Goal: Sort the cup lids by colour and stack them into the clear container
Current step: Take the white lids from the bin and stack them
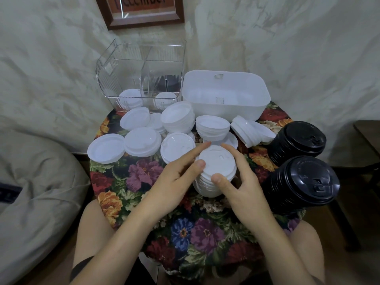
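Flowered table [127,182]: we hold a white stack [216,164] in front of the clear container [115,64].
That container stands at the back with a few white lids and something dark inside; a white tub [226,112] sits just right of it, two black stacks [298,140] further right and nearer us. Our left hand [174,182] and right hand [242,188] both curl round the white stack, thumbs on its top lid. We judge it could buckle when lifted, or knock the loose lids [177,146] between it and the container.
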A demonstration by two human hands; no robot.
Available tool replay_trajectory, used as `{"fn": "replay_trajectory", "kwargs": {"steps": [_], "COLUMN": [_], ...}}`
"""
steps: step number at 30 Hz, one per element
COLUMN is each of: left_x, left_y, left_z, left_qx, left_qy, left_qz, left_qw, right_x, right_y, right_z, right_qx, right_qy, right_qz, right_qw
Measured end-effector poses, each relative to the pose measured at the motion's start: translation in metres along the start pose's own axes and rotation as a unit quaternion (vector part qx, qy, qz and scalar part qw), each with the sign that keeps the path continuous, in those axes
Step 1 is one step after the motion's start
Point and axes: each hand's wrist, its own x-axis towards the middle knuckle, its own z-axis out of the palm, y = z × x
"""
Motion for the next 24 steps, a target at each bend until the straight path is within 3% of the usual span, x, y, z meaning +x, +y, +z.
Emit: {"fn": "replay_trajectory", "kwargs": {"steps": [10,24], "left_x": [-0.004,-0.005], "left_y": [-0.013,-0.01], "left_z": [0.004,0.005], "left_qx": [0.035,0.108], "left_qy": [0.017,0.011], "left_qz": [-0.004,-0.012], "left_qw": [0.999,0.994], "right_x": [0.003,0.004], "right_y": [0.011,0.012], "right_z": [0.005,-0.002], "right_qx": [0.0,-0.011], "right_qy": [0.007,-0.066], "right_qz": [0.001,0.037], "right_qw": [1.0,0.997]}}
